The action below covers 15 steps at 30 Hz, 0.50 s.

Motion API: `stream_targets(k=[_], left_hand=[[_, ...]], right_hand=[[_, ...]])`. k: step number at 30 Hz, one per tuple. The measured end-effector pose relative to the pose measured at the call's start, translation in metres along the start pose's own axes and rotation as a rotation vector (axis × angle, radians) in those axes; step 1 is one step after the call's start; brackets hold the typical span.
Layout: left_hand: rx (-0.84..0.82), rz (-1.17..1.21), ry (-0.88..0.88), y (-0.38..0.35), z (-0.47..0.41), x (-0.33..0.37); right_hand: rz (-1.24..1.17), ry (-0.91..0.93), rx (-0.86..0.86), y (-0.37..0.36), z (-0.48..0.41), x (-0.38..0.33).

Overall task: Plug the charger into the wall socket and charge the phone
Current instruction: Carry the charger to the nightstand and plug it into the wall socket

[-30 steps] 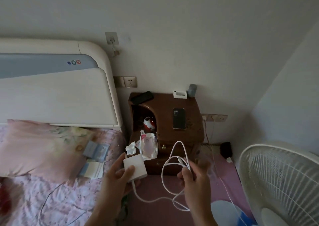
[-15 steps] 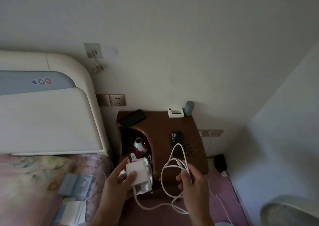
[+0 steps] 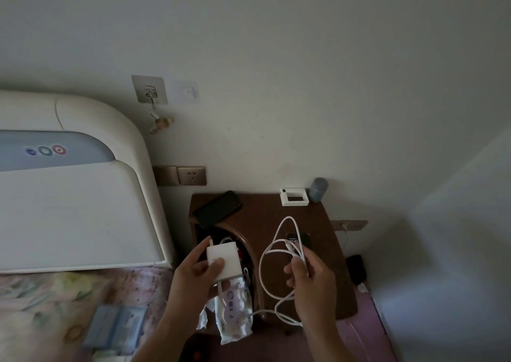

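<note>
My left hand (image 3: 197,274) grips a white square charger (image 3: 225,260) over the left part of a brown nightstand (image 3: 262,215). Its white cable (image 3: 276,237) loops across to my right hand (image 3: 312,284), which is closed on the gathered coils near the plug end. A phone (image 3: 304,240) with a lit screen lies flat on the nightstand, partly hidden behind the cable and my right fingers. A gold-framed wall socket (image 3: 191,175) sits on the wall above the nightstand's left corner, well apart from the charger.
A cream headboard (image 3: 83,196) and floral bedding (image 3: 55,306) fill the left. On the nightstand lie a second dark phone (image 3: 218,209), a white box (image 3: 294,196) and a grey cylinder (image 3: 318,189). Another socket strip (image 3: 349,225) is low on the right wall.
The view has swung up and left, and the fan has left the frame. Both hands have moved forward over the nightstand, still holding the charger and the cable.
</note>
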<state>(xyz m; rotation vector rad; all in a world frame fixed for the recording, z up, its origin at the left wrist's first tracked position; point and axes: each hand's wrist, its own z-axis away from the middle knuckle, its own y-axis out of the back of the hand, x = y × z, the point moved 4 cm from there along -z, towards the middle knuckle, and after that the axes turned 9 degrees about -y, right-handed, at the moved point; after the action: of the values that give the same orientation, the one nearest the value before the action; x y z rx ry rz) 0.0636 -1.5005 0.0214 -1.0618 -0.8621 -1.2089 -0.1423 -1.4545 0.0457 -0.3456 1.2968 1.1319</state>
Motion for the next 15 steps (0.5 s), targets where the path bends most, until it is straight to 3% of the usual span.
stream_targets(k=[15], left_hand=[[0.150,-0.019,0.027,-0.020,-0.060,0.015]], right_hand=[[0.038,-0.003,-0.145,-0.033,-0.075,-0.028]])
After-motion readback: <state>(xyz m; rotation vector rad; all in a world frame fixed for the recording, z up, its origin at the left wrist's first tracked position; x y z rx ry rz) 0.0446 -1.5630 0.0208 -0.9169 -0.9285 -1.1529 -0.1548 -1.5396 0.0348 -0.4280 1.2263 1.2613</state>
